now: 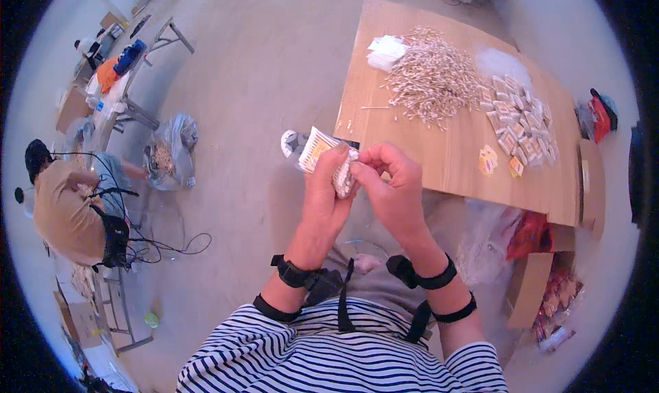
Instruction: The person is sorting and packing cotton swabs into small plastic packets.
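Note:
My left hand (324,199) is wrapped round a small pack of cotton swabs (317,146), in front of my body and just off the table's near left corner. The wooden stems show beside a yellow-orange printed card, and the white cotton tips bunch up at the end nearest me. From the right, my right hand (397,190) pinches thumb and forefinger at the cotton-tip end of the pack. Its other fingers are curled. Whether it grips the wrapper or the tips is too small to make out.
On the wooden table (384,129) lie a heap of loose cotton swabs (436,81), white plastic bags (386,52), several packed swab bundles (522,122) and yellow cards (488,159). A cardboard box (530,290) stands below right. A co-worker (77,204) bends at the left.

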`<action>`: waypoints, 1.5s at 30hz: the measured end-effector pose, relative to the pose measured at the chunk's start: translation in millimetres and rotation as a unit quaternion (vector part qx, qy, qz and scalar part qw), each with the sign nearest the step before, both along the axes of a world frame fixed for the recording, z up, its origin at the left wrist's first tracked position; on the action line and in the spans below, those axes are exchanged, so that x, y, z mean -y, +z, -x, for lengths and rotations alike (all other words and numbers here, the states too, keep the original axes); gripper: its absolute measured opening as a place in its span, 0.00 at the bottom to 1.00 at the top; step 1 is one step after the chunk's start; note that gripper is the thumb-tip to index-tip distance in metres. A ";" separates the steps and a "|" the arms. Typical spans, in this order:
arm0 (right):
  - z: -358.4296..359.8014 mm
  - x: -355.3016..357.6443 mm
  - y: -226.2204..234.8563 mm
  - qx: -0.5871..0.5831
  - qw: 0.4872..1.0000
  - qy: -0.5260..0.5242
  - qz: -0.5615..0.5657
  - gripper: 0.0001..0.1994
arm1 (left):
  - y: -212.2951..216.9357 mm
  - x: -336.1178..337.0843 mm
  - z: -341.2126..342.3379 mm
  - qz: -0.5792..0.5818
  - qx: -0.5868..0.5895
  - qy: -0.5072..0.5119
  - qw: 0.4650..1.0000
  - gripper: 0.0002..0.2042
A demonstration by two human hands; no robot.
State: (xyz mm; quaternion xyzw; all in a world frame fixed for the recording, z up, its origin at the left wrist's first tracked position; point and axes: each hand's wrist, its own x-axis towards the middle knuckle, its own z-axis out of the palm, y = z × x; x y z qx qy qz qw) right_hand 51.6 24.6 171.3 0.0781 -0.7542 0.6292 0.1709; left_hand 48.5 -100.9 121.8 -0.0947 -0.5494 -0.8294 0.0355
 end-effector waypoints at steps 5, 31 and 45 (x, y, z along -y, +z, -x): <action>-16.5 -25.4 2.4 0.095 0.989 0.018 0.113 0.04 | 47.5 -38.2 -10.1 -0.213 0.254 -0.021 0.943 0.09; -35.3 -20.8 -5.3 0.116 0.984 -0.057 0.125 0.05 | 46.5 -53.9 -1.1 -0.207 0.187 0.033 0.960 0.11; -29.5 -19.9 -3.8 0.121 0.973 -0.038 0.191 0.10 | 33.2 -56.0 7.9 -0.255 0.191 0.025 0.948 0.13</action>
